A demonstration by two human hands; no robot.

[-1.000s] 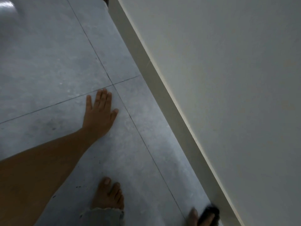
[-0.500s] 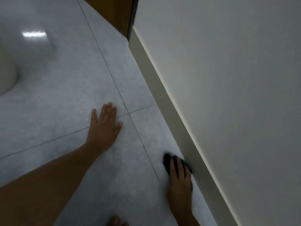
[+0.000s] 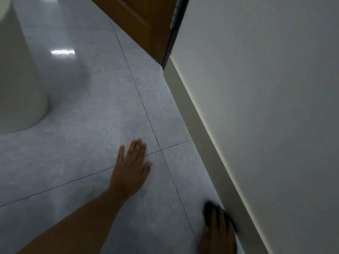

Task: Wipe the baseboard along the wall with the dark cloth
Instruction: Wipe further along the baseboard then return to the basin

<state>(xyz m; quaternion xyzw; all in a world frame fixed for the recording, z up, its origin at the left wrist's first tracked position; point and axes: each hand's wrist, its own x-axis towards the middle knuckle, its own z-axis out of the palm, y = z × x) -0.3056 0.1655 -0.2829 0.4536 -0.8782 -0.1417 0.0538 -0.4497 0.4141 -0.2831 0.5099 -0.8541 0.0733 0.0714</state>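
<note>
A pale baseboard [image 3: 200, 123] runs diagonally along the foot of the white wall [image 3: 266, 107], from the door frame down to the lower right. My right hand [image 3: 219, 235] sits at the bottom edge, fingers laid over the dark cloth [image 3: 208, 210], which is pressed on the floor right against the baseboard. The image is blurred there. My left hand [image 3: 131, 169] lies flat on the grey tile floor [image 3: 82, 153], fingers spread, holding nothing, well left of the baseboard.
A brown wooden door [image 3: 145, 24] with a dark frame edge [image 3: 171, 41] stands where the baseboard ends at the top. A white rounded object [image 3: 18, 79] stands on the floor at the left. Grout lines cross beside my left hand.
The view has tilted up, showing more of the door and the white object. My right hand with the cloth has come in along the baseboard. My left hand stays planted on the floor.
</note>
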